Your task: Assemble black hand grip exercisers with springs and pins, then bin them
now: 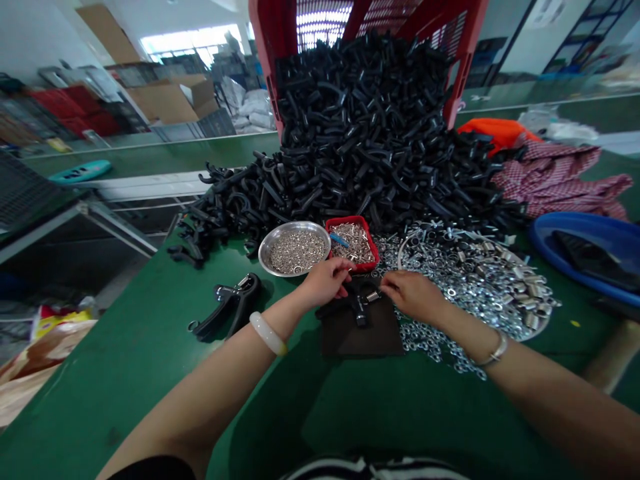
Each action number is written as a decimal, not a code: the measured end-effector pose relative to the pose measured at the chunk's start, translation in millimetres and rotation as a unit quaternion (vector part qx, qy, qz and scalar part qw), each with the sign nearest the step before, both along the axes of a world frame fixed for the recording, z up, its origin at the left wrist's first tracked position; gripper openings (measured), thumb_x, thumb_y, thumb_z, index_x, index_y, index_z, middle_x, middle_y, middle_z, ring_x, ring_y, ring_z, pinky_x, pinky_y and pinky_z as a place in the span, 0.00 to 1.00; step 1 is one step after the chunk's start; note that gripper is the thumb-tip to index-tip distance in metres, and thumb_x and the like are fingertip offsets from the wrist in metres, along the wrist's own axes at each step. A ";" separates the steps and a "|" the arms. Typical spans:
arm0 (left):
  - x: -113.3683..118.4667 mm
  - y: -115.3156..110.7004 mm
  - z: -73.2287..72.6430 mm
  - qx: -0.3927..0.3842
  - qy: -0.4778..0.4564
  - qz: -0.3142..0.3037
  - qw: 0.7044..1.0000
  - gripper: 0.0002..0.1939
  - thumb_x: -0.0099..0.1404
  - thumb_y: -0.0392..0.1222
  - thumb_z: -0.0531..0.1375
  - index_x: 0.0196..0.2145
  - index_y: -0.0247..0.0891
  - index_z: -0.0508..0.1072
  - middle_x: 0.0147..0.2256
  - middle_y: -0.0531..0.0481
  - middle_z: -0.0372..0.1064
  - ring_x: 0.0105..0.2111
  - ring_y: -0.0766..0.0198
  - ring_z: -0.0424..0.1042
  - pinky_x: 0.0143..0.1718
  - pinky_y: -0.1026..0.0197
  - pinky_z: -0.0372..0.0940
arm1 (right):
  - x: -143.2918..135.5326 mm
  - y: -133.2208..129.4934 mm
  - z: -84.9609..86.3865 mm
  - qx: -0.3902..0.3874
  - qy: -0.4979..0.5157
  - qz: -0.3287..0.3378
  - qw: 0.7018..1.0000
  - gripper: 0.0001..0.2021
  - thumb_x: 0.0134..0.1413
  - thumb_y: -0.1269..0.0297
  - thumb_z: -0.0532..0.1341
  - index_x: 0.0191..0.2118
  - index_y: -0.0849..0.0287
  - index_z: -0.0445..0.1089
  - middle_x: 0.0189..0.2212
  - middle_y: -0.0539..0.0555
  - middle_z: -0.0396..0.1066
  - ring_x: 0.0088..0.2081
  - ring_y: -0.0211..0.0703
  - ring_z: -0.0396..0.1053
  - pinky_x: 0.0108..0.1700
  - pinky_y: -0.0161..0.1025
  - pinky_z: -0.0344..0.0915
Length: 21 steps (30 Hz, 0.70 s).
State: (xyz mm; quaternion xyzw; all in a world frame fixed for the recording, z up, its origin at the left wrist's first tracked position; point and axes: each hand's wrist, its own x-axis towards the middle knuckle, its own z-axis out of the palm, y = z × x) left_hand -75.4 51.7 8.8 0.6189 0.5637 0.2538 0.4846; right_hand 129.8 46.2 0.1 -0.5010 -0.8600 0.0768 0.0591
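My left hand (325, 281) and my right hand (413, 295) meet over a dark brown mat (361, 331) on the green table. Between them lies a black hand-grip part with a small metal spring (364, 299); both hands pinch it, the left at its left end, the right at the spring side. A white bangle sits on my left wrist, a silver one on my right. Just beyond the hands stand a round metal dish of small silver parts (294, 249) and a small red tray of metal pins (353, 244).
A huge heap of black plastic handles (365, 147) spills from a tipped red crate (270, 40). Springs and washers (480, 280) cover a tray at right. An assembled black gripper (231, 307) lies at left. A blue basin (585, 250) sits far right.
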 end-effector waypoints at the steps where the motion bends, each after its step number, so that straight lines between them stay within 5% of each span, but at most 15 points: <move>1: 0.5 -2.8 -2.7 -0.007 0.000 0.001 1.000 0.10 0.63 0.35 0.49 0.41 0.37 0.64 0.34 0.50 0.69 0.18 0.75 0.67 0.18 0.71 0.59 | -2.8 -2.0 2.4 0.009 -0.026 0.002 1.000 0.08 0.56 0.66 0.53 0.34 0.59 0.68 0.32 0.53 0.70 0.34 0.42 0.67 0.35 0.35 0.58; 6: 0.8 -6.8 -13.2 0.091 0.092 -0.041 0.991 0.07 0.62 0.42 0.53 0.33 0.37 0.67 0.28 0.52 0.70 0.22 0.70 0.69 0.24 0.67 0.61 | -13.5 -10.4 3.9 0.078 -0.123 0.030 0.989 0.08 0.55 0.72 0.52 0.35 0.61 0.68 0.32 0.57 0.70 0.36 0.45 0.67 0.32 0.35 0.58; 11: 1.1 -6.5 -15.1 0.237 0.195 -0.064 0.950 0.07 0.57 0.45 0.59 0.28 0.39 0.73 0.31 0.51 0.68 0.33 0.64 0.68 0.34 0.62 0.61 | -6.5 -15.2 -16.2 0.095 -0.059 0.009 0.994 0.10 0.58 0.66 0.51 0.38 0.59 0.69 0.34 0.55 0.70 0.38 0.43 0.67 0.37 0.34 0.60; 21: 8.4 -12.9 -16.2 0.256 0.283 -0.052 0.923 0.10 0.60 0.46 0.55 0.31 0.40 0.72 0.35 0.51 0.67 0.33 0.65 0.67 0.31 0.64 0.60 | 0.4 -22.0 -25.3 0.105 -0.021 0.002 0.994 0.14 0.59 0.66 0.48 0.45 0.59 0.68 0.38 0.57 0.70 0.41 0.44 0.66 0.40 0.36 0.61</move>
